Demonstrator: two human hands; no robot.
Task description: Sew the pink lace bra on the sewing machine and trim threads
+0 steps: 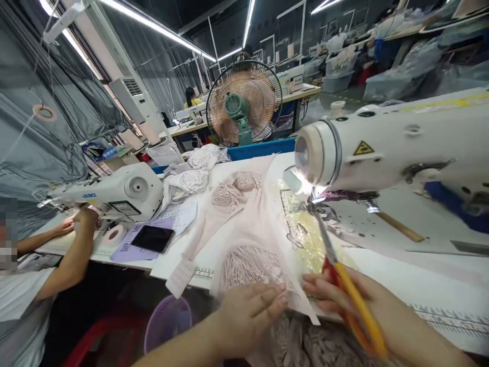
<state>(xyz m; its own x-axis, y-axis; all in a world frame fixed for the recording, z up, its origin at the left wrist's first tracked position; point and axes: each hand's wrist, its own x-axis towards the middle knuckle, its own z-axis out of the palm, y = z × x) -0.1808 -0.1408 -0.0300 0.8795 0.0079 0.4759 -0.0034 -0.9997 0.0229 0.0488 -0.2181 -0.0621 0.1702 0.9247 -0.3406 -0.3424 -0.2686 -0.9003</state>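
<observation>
A pale pink bra with lace cups and long straps lies spread on the white sewing table. My left hand rests on the near edge of its front cup, fingers stretched out flat on the fabric. My right hand holds a pair of scissors with orange-yellow handles, blades pointing away toward the sewing machine. The fingertips of that hand are close to a loose strap end. Under the machine's lit needle area lies a shiny yellowish plate. Brownish fabric hangs below the table edge.
A co-worker's arm reaches to a second machine at left. A phone lies on purple paper, near a tape roll. More lace pieces are piled behind. A fan stands beyond; a purple bin is below.
</observation>
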